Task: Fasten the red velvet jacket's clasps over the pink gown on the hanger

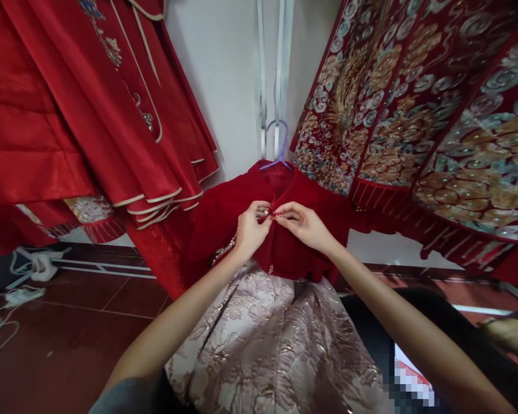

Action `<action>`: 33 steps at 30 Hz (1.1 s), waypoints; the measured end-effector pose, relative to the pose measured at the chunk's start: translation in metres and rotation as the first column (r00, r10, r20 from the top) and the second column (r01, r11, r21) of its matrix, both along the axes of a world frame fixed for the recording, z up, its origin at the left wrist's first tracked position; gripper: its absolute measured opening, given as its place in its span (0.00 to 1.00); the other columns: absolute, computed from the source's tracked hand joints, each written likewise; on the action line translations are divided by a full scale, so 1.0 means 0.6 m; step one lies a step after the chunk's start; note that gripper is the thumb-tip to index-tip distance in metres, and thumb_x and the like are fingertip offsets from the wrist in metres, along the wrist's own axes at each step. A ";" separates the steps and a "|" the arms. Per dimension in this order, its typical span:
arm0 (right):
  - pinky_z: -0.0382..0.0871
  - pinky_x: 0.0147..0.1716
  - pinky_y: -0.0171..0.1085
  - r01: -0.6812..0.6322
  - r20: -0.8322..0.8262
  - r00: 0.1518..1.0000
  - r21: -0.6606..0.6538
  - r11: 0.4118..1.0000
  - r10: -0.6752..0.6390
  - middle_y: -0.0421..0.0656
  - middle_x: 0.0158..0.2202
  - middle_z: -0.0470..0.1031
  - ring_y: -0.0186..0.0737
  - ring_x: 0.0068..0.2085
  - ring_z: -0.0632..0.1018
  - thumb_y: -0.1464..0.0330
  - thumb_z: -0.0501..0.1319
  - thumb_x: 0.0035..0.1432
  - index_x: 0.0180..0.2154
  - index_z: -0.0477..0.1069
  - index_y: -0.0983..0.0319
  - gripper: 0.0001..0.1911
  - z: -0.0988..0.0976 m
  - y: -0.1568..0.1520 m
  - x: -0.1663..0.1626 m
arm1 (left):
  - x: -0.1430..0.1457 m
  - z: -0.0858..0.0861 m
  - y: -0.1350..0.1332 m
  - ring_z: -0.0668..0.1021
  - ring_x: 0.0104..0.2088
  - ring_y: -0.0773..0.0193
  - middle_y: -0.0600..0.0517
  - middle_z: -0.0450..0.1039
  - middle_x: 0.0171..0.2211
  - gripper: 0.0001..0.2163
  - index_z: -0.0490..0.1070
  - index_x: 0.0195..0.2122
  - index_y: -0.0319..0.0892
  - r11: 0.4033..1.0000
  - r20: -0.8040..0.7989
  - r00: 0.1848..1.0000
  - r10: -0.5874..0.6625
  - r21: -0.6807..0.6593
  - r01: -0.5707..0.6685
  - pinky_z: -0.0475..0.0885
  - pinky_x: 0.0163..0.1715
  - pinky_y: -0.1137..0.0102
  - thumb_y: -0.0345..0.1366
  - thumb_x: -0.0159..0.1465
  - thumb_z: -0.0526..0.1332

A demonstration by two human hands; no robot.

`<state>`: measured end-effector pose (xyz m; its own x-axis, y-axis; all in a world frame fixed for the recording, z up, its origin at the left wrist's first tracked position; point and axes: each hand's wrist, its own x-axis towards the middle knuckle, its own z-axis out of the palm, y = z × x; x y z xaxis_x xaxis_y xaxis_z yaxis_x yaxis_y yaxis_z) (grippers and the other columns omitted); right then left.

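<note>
A short dark red jacket (237,201) hangs on a purple hanger (281,150) in front of me. My left hand (254,225) pinches its front edge just below the collar, fingers closed. From the other side my right hand (303,223) pinches the opposite edge, its fingertips nearly touching the left ones. Whatever small fastening lies between the fingertips is hidden. Lower on the jacket front sits a beaded ornament (270,269). Below the jacket spreads a shiny pinkish brocade skirt (276,345).
Red satin garments (125,115) with pale piping hang at left. Heavily embroidered red garments (414,103) hang at right. White straps (262,69) run down the wall behind the hanger. A power strip with cables (25,295) lies on the tiled floor (82,328).
</note>
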<state>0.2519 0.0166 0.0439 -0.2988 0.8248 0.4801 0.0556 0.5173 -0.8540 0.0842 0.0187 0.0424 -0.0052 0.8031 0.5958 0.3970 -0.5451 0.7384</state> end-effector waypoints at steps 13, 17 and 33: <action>0.76 0.41 0.40 0.181 0.130 0.969 0.196 0.964 -0.208 0.44 0.41 0.75 0.39 0.41 0.77 0.64 0.59 0.59 0.40 0.68 0.59 0.08 0.007 -0.021 -0.002 | -0.011 -0.007 -0.018 0.80 0.39 0.63 0.49 0.78 0.38 0.09 0.70 0.39 0.41 0.998 0.059 0.997 -0.040 -0.047 0.043 0.74 0.42 0.69 0.31 0.57 0.65; 0.76 0.41 0.41 0.174 0.150 0.967 0.211 0.962 -0.208 0.44 0.41 0.75 0.39 0.41 0.77 0.64 0.58 0.59 0.40 0.68 0.59 0.08 0.007 -0.020 0.002 | -0.013 -0.012 -0.014 0.79 0.41 0.63 0.48 0.77 0.39 0.07 0.70 0.38 0.41 0.993 0.047 0.994 -0.102 -0.053 0.105 0.72 0.46 0.67 0.30 0.58 0.63; 0.76 0.38 0.39 0.186 0.180 0.955 0.249 0.951 -0.234 0.44 0.39 0.74 0.38 0.39 0.77 0.66 0.58 0.59 0.39 0.68 0.60 0.07 0.012 -0.013 -0.001 | -0.017 0.031 -0.009 0.76 0.38 0.61 0.49 0.74 0.37 0.05 0.68 0.35 0.42 0.991 -0.416 0.904 -0.098 0.041 0.126 0.71 0.42 0.66 0.33 0.58 0.60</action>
